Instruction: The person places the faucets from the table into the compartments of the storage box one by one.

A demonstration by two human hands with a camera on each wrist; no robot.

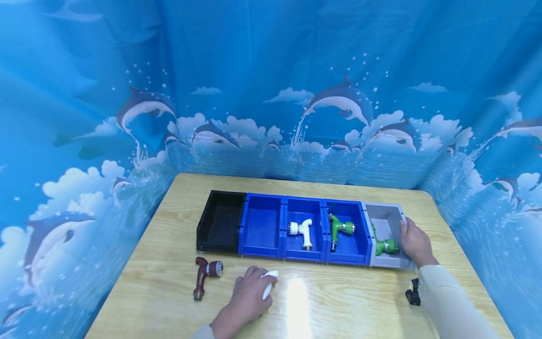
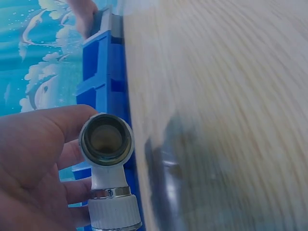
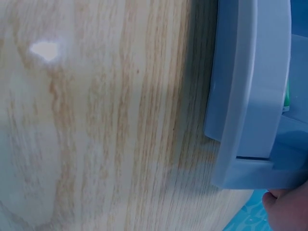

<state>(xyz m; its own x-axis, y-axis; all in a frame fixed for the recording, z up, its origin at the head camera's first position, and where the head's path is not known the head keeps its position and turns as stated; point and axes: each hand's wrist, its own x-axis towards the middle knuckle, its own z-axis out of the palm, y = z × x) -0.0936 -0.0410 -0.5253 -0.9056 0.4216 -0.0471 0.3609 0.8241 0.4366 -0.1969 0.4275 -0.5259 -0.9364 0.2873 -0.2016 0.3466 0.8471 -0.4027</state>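
My left hand [image 1: 251, 295] grips a white tap [image 1: 268, 285] above the table, left of centre. The left wrist view shows the tap's round open end [image 2: 107, 139] facing the camera and its ribbed white knob [image 2: 114, 211] below, fingers curled behind it. At the far right of the bin row, my right hand [image 1: 417, 242] holds the side wall of the grey bin [image 1: 383, 211]. A green tap [image 1: 386, 246] lies inside that bin. On the table left of my left hand lies a dark red tap [image 1: 203, 277].
Left of the grey bin, joined in a row, stand a blue bin [image 1: 359, 207] with a green tap [image 1: 337, 229], one [image 1: 302, 205] with a white tap [image 1: 304, 231], a bare blue one [image 1: 262, 221] and a black one [image 1: 223, 216]. A small black object [image 1: 412, 293] lies beside my right sleeve.
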